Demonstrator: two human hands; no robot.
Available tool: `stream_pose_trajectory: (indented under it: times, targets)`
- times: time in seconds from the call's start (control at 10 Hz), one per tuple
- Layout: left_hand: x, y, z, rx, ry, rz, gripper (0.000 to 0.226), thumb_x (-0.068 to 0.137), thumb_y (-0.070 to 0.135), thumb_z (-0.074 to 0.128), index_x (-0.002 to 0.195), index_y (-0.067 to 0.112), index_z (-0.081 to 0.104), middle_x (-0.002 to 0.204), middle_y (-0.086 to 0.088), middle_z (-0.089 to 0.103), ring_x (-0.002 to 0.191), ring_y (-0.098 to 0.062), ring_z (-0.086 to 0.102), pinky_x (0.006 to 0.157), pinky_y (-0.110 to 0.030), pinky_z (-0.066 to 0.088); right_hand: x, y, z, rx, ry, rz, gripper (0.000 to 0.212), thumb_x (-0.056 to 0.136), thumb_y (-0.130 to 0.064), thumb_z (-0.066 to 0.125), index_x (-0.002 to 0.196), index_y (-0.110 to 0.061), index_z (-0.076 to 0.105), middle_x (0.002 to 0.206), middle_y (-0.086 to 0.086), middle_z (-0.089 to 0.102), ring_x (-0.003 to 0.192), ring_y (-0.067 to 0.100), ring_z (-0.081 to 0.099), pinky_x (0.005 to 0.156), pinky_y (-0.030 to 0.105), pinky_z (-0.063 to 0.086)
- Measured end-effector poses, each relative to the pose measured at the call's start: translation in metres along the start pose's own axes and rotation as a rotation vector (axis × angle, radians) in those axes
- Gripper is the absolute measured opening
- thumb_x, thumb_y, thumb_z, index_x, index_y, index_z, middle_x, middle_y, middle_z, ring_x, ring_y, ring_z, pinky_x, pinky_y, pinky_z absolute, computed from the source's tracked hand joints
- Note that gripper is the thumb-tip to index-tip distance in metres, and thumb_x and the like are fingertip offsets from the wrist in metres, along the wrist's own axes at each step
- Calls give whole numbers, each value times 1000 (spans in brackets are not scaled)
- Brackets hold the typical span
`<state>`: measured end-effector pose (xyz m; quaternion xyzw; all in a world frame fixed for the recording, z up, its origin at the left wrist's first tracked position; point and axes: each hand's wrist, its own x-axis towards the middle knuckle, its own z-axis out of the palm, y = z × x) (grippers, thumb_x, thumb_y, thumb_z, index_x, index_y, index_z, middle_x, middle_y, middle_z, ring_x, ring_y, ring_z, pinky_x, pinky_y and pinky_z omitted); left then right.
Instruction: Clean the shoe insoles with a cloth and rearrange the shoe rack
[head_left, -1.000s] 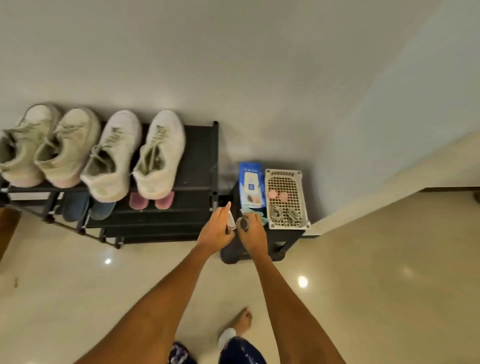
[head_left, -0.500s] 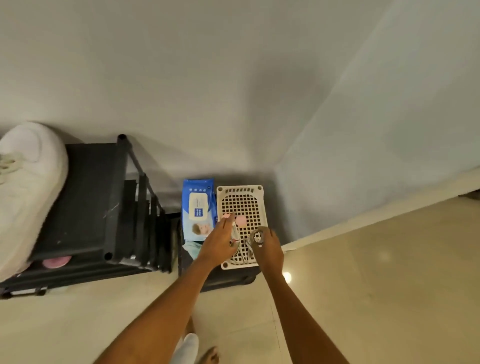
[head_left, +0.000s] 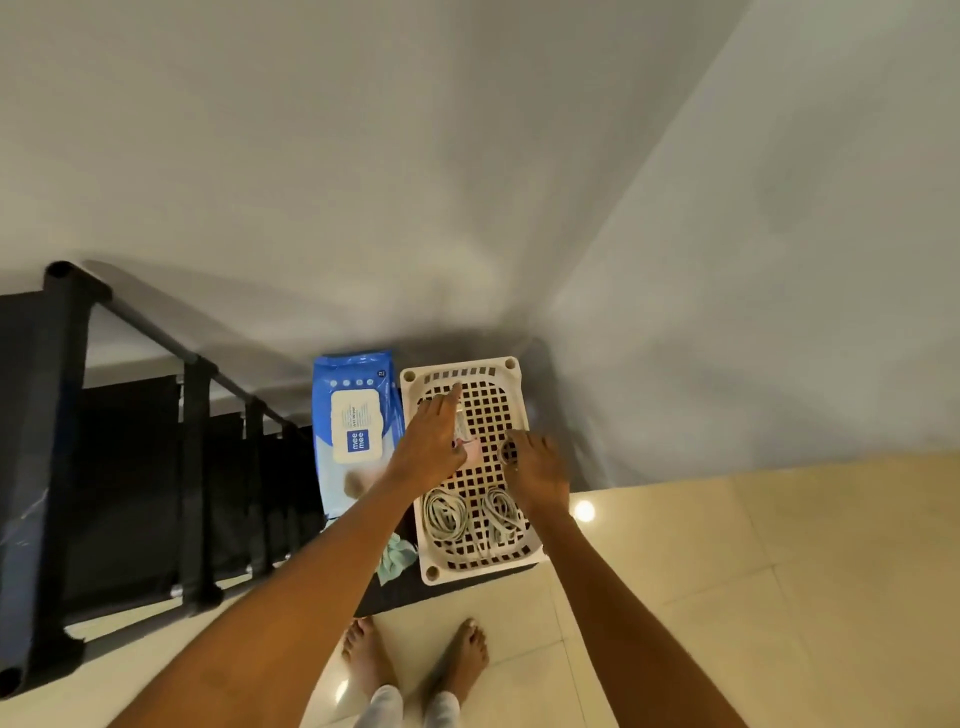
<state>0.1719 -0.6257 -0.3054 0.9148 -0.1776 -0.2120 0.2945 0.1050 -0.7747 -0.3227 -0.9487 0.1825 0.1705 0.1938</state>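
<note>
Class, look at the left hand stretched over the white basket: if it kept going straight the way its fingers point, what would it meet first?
The left hand points toward the far end of the white basket. It would probably meet that far rim first, then the wall behind. Its height above the basket is unclear, so it might pass over the rim.

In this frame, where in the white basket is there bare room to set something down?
Bare grid lies at the basket's far end, beyond the left hand, and along its right side past the right hand. The near end is crowded by two lace bundles. The middle is taken by both hands.
</note>
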Motion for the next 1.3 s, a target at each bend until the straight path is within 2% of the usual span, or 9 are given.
stream_pose_trajectory:
  times: [0.1,0.2,0.3,0.4,0.6,0.8,1.0,1.1,1.3]
  targets:
    - [7,-2,0,9,27,-10,84,87,16,62,151,13,8,154,-9,22,143,-23,19,107,-37,35,1,3,-4,45,-47,-25,59,88,-31,61,140,-24,34,148,0,33,136,22,30,108,41,36]
    - [10,-2,0,1,46,-24,83,86,16,63,151,14,10,154,-8,23,144,-23,17,109,-38,34,6,1,-5,252,112,-9,50,89,-32,58,135,-23,41,142,2,40,130,22,40,105,44,41]
    - [13,-1,2,-8,81,12,82,85,17,65,150,11,15,151,-10,30,143,-25,22,111,-40,33,17,-24,-5,565,146,4,33,93,-30,54,124,-19,52,124,3,57,113,20,56,95,39,50]
    - [15,1,4,-38,109,1,80,84,18,67,148,8,20,149,-13,32,142,-27,23,111,-41,33,31,-56,-8,701,-33,60,35,93,-32,54,125,-16,53,123,5,62,110,21,60,95,34,49]
    - [12,-18,11,-13,160,-115,81,85,31,66,148,11,20,152,-9,26,139,-26,27,107,-38,36,59,-65,0,673,-124,77,25,89,-17,63,112,-8,62,113,7,67,105,21,62,94,29,48]
    - [2,-29,12,55,215,-76,52,92,18,54,139,6,38,137,-12,45,125,-25,41,99,-33,41,70,-67,4,484,-114,-36,21,89,1,53,104,-2,69,110,15,66,101,27,61,97,33,46]
    - [-8,-34,9,33,250,-17,41,95,13,49,134,3,46,134,-15,48,124,-27,43,103,-33,37,66,-72,12,269,18,-122,21,90,-10,57,108,-11,68,116,9,64,109,23,55,97,27,40]
    - [-20,-34,6,41,235,-16,40,97,15,45,135,3,45,136,-15,47,127,-26,42,108,-33,31,52,-77,10,271,102,-80,26,93,-13,54,117,-12,63,126,8,58,120,22,48,103,28,35]
    - [-51,-31,-3,85,208,-88,45,99,23,41,141,9,37,145,-9,39,135,-22,33,114,-32,25,-10,-91,3,341,152,-59,27,96,-21,49,122,-14,57,128,5,53,121,18,46,90,20,34]
